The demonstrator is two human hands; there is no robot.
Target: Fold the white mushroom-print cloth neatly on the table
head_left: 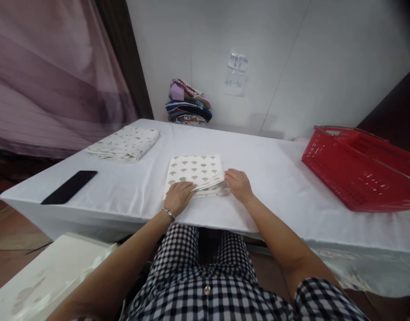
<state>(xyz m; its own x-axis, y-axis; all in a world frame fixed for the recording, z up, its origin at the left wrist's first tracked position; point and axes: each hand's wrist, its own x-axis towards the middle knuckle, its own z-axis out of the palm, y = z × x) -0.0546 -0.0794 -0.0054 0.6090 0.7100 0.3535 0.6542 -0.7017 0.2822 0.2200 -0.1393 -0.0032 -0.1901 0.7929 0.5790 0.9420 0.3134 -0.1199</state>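
A folded white cloth with grey mushroom-like prints and a few green marks lies on the white-covered table in front of me. My left hand rests flat on its near left part, fingers stretched out. At the cloth's near right corner, my right hand pinches the edge of the upper layer, which is lifted a little over the layers below. A second folded white cloth with small dark prints lies apart at the table's far left.
A black phone lies near the left edge of the white tablecloth. On the right stands a red plastic basket. Folded fabrics are stacked by the back wall. A white cabinet or box is low on the left.
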